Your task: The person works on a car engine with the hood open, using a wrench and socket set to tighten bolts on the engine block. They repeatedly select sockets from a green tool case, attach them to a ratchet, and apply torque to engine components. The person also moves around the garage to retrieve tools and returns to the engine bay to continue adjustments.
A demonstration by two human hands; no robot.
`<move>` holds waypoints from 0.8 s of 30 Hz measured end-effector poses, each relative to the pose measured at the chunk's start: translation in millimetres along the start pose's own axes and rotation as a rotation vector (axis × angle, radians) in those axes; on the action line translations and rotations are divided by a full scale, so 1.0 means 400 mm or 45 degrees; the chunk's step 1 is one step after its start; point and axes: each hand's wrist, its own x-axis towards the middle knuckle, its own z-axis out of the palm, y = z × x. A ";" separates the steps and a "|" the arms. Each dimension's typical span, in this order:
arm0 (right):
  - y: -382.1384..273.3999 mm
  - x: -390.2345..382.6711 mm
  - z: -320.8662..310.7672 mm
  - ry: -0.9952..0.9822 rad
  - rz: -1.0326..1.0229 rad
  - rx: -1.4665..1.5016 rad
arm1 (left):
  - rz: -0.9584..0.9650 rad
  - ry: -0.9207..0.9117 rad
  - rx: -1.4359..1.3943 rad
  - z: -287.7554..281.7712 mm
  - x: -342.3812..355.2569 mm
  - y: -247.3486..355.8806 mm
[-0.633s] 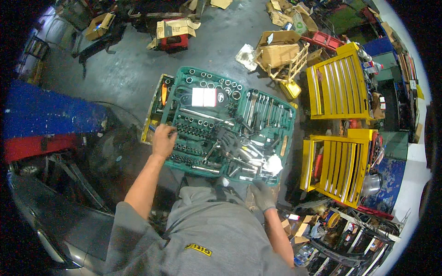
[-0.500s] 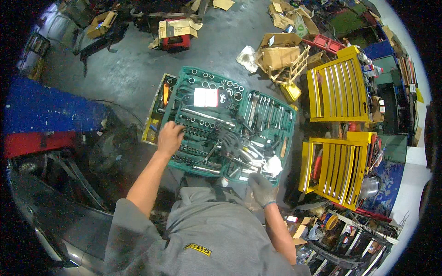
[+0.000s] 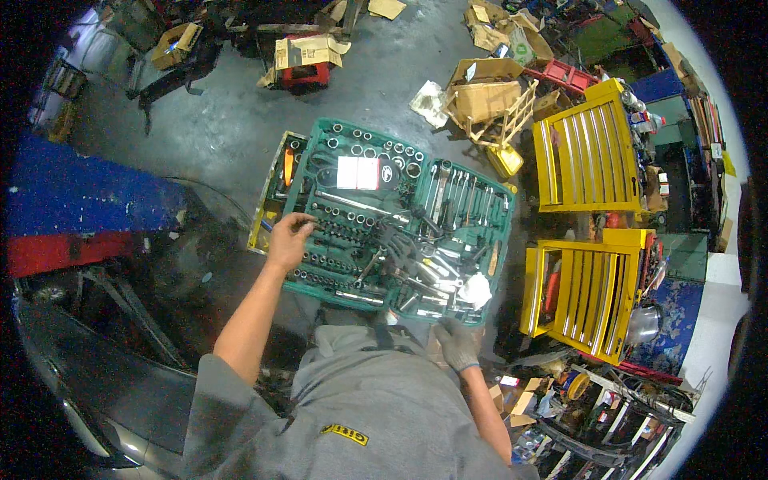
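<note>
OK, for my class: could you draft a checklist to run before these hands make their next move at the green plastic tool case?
1. Green plastic tool case spread open: ok.
2. Both hands gloved: not ok; the right hand in grey fabric glove is covered, the bare left hand isn't.
3. Left fingers empty: cannot tell; they're by the left ends of the small metal socket rows.
4. Loose silver metal tools sorted: not ok; jumbled together.
5. Crumpled white cloth or paper off the tools: not ok.
</note>
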 end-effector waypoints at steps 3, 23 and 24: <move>0.027 0.011 0.013 0.034 -0.066 -0.038 | -0.301 -0.097 -0.343 -0.018 -0.018 0.017; 0.050 0.025 0.011 0.018 -0.028 0.035 | -0.448 -0.107 -0.732 0.028 -0.045 -0.038; 0.049 0.024 0.010 0.002 -0.022 0.059 | -0.475 -0.106 -0.679 0.028 -0.045 -0.038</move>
